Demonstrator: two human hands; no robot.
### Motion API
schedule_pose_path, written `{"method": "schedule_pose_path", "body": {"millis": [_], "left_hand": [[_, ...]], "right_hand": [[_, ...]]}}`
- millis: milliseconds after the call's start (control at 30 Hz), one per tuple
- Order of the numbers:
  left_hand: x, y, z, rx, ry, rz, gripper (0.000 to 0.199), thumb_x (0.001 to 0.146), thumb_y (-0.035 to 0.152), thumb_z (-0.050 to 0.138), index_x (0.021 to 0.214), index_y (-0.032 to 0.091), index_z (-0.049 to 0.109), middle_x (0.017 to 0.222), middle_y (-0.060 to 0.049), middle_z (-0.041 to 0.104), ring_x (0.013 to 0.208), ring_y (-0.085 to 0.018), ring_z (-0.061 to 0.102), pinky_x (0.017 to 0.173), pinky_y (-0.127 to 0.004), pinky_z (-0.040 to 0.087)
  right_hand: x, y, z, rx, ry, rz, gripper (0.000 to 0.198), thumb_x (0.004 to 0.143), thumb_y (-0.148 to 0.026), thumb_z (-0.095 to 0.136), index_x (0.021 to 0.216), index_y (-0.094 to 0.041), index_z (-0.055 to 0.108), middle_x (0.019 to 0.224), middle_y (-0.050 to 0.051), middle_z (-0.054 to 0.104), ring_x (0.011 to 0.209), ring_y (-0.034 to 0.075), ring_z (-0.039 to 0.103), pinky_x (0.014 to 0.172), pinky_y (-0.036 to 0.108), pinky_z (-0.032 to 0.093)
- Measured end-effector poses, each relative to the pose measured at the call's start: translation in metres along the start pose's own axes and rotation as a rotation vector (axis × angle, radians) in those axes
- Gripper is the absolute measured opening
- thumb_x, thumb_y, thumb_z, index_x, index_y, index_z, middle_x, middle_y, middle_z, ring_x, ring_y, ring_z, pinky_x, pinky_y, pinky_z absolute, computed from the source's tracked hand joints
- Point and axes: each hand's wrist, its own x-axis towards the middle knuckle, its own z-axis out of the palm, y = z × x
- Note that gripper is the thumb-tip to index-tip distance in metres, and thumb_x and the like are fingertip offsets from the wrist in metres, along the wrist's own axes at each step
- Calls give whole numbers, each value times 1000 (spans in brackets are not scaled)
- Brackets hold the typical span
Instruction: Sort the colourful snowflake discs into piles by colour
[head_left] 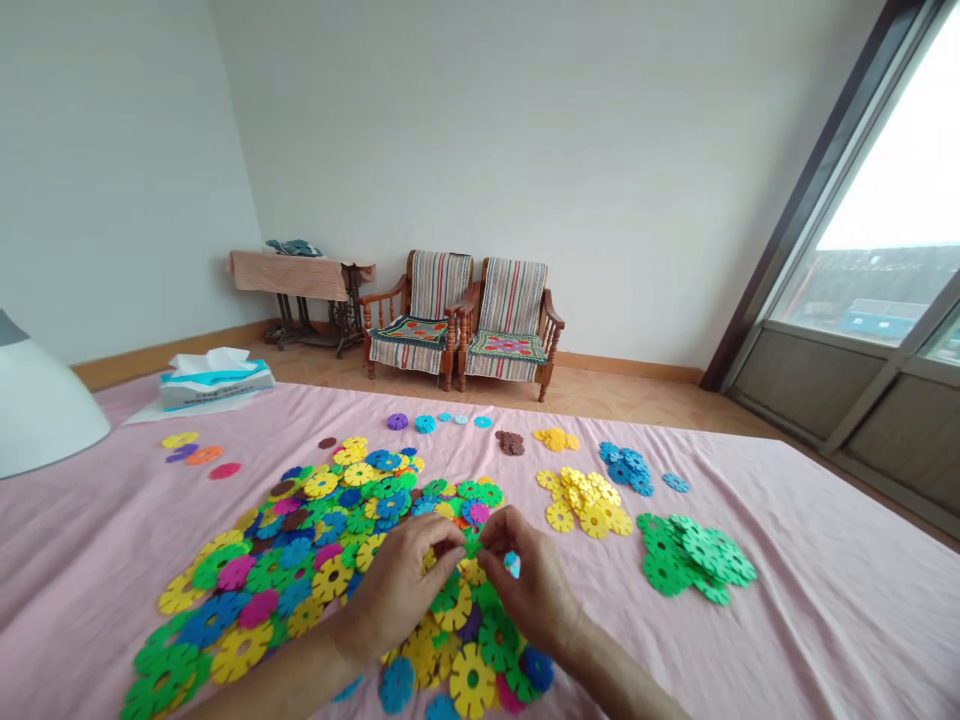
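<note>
- Left hand (409, 575): held over the heap (296, 550), thumb and forefinger nearly together. Whether a disc is gripped cannot be told; the fingers obscure it.
- Right hand (536, 580): opposite the left, thumb and forefinger likewise drawn in, other fingers curled. Hold on any disc cannot be confirmed. Green shows between the two sets of fingertips, but may belong to the heap below.
- Finger posture: the pinched form probably suits the discs (459, 680), which look thin, flat and notched at the rim.
- Heap: mixed colours, overlapping, beneath the hands and spreading to their left. This position presumably keeps reach short.
- Yellow pile (589, 503): beyond and right of the right hand, apart from the heap.
- Green pile (701, 553): farther right, discs overlapping.
- Blue pile (626, 468): beyond the yellow and green piles; one blue disc (676, 483) lies just beside it.
- Brown pile (511, 442) and orange pile (556, 439): side by side, beyond the yellow pile.
- Purple stack (397, 422) and light-blue discs (425, 424): in a row near the far edge.
- Spacing: strips of pink cloth (825, 560) part the piles, likely so that colours do not mix.
- Pink disc (225, 470): left of the heap, near a small mixed-colour group; reason not evident.
- Tissue pack (217, 385): at the far left, presumably to leave working room.
</note>
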Motion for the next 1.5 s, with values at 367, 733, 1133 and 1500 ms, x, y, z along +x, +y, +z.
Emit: {"method": "schedule_pose_path", "body": {"millis": [367, 733, 1133, 1500], "left_hand": [[116, -72, -2, 356, 81, -327, 13, 82, 19, 56, 72, 17, 63, 75, -2, 65, 78, -17, 62, 73, -28, 45], [146, -107, 19, 390, -41, -473, 26, 89, 32, 56, 108, 15, 58, 108, -7, 61, 95, -20, 60, 81, -39, 51], [76, -54, -15, 192, -226, 28, 10, 74, 22, 64, 81, 21, 71, 83, 0, 68, 82, -16, 61, 75, -23, 42], [56, -42, -9, 312, -296, 167, 16, 81, 20, 59, 87, 24, 73, 86, -4, 67, 88, -19, 58, 78, -29, 41]], "right_hand": [[9, 61, -16, -249, 277, 131, 15, 83, -27, 44, 91, -20, 54, 64, -3, 55, 51, 13, 51, 49, 23, 36], [10, 61, -17, -213, 271, 184, 11, 83, -27, 45, 86, -21, 52, 59, -3, 53, 51, 13, 51, 47, 24, 35], [9, 65, -17, -230, 251, 171, 8, 81, -24, 46, 84, -23, 53, 57, -5, 52, 51, 14, 51, 48, 24, 35], [9, 69, -17, -216, 240, 171, 9, 81, -23, 45, 84, -22, 53, 60, -5, 53, 51, 13, 51, 48, 24, 34]]}}
